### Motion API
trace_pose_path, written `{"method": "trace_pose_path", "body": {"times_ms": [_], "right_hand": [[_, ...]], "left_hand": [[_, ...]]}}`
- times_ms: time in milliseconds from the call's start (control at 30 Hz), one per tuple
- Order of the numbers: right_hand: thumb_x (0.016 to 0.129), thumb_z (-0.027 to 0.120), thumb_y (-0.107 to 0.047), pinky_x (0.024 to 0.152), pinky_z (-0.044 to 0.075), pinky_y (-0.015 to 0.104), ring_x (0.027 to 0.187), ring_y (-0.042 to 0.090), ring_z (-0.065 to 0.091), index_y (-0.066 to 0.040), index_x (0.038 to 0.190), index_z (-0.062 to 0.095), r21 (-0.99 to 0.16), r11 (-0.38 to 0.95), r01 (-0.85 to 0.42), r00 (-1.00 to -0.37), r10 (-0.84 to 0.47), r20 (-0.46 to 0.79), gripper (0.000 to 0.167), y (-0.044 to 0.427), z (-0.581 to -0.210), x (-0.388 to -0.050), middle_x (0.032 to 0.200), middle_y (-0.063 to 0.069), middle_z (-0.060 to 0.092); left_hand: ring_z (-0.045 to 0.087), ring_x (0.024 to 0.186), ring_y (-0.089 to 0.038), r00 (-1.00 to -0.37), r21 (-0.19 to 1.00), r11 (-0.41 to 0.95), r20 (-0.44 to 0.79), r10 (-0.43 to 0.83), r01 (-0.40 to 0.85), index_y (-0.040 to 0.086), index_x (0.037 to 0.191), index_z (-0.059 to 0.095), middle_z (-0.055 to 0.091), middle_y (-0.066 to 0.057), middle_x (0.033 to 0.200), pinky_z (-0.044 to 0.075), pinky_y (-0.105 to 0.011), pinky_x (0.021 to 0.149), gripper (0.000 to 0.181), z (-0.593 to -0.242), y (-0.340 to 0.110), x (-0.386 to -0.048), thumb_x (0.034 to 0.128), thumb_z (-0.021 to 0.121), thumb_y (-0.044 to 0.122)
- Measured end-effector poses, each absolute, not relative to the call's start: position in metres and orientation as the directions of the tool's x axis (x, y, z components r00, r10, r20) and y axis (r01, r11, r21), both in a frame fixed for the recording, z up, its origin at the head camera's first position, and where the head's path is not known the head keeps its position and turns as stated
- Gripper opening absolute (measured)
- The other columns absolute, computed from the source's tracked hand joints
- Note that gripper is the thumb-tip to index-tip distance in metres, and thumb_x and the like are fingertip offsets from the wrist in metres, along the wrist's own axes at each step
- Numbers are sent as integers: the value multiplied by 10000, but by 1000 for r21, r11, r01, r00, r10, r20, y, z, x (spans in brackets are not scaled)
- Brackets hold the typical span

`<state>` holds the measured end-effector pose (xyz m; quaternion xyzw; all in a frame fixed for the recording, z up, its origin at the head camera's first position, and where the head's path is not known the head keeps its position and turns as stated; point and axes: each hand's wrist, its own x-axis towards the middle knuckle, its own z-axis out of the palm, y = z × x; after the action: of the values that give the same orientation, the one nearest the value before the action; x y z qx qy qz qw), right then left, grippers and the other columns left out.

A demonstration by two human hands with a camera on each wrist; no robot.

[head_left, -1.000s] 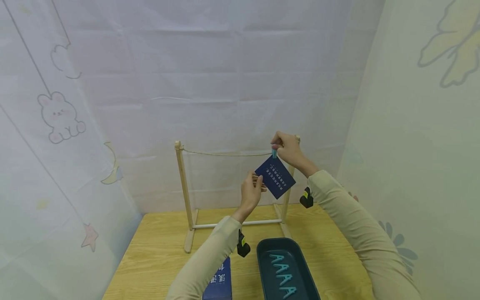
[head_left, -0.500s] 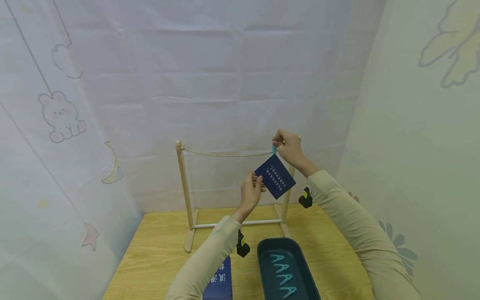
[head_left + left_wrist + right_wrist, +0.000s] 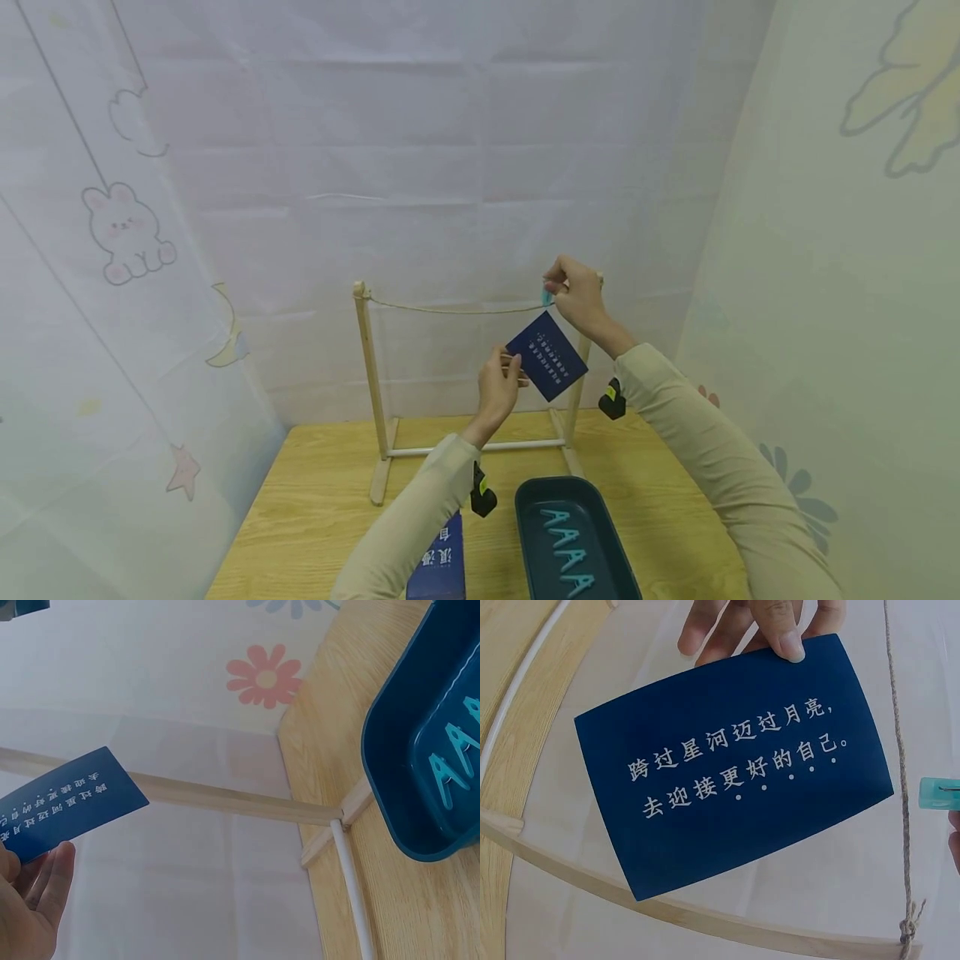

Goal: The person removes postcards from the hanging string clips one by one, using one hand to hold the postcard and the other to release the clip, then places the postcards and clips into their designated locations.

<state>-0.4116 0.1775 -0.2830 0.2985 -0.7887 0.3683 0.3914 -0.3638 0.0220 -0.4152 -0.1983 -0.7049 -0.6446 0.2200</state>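
Observation:
A dark blue card [image 3: 547, 357] with white writing is pinched at one edge by my left hand [image 3: 498, 387], thumb on its printed face in the right wrist view. My right hand [image 3: 581, 298] pinches a teal clothespin [image 3: 939, 793] above it, near the right end of the string [image 3: 450, 312]. A gap shows between the clothespin and the card. In the right wrist view the string [image 3: 897, 750] passes between them. Only a bit of the right fingers appears at that view's edge.
The string hangs between the posts [image 3: 369, 375] of a wooden frame with a white crossbar [image 3: 517, 446]. On the table [image 3: 300, 500], a dark teal tray [image 3: 523, 517] holds several teal clothespins [image 3: 566, 558]. A blue box [image 3: 442, 567] lies partly behind the left sleeve.
The clothespin was at the card's upper corner earlier; now they are apart. The card has shifted slightly left and down with my left hand, while the right hand has risen slightly.

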Motion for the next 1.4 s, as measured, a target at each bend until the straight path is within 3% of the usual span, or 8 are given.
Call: {"method": "trace_pose_path", "body": {"times_ms": [133, 233, 533, 1067, 1400], "right_hand": [[815, 637, 194, 737, 432, 369, 728, 311, 644, 42, 865, 612, -315, 544, -778, -492, -214, 844, 162, 179, -286, -413, 819, 183, 676], [809, 626, 215, 596, 470, 311, 728, 304, 642, 54, 871, 608, -304, 540, -785, -485, -230, 844, 174, 180, -289, -412, 821, 184, 672], [799, 654, 195, 693, 490, 423, 773, 318, 618, 36, 881, 620, -295, 567, -769, -495, -238, 835, 183, 179, -297, -407, 840, 179, 670], [745, 548, 274, 560, 491, 325, 798, 318, 684, 60, 932, 598, -247, 540, -804, -475, -334, 814, 288, 177, -310, -404, 867, 197, 666], [779, 630, 240, 718, 570, 456, 855, 351, 650, 74, 967, 570, -308, 523, -795, -535, -366, 761, 258, 178, -322, -397, 948, 243, 658]], "left_hand": [[691, 791, -386, -835, 831, 96, 551, -3, 548, -91, 1074, 519, 643, -257, 986, 623, -348, 681, 121, -417, 20, -363, 1029, 503, 20], [692, 784, -376, -837, 833, 97, 547, -4, 544, -88, 1078, 522, 645, -253, 985, 623, -354, 680, 121, -419, 18, -364, 1029, 506, 22], [678, 805, -459, -843, 839, 106, 537, -9, 533, -81, 1063, 519, 649, -259, 967, 622, -330, 659, 98, -421, 14, -363, 1025, 509, 8], [691, 777, -399, -862, 857, 122, 507, -26, 500, -78, 1047, 514, 652, -250, 961, 622, -329, 643, 83, -427, 7, -363, 1024, 507, 2], [677, 788, -443, -860, 854, 127, 510, -10, 505, -84, 1039, 506, 649, -270, 964, 619, -461, 676, 93, -436, -2, -362, 1032, 491, 7]]}}
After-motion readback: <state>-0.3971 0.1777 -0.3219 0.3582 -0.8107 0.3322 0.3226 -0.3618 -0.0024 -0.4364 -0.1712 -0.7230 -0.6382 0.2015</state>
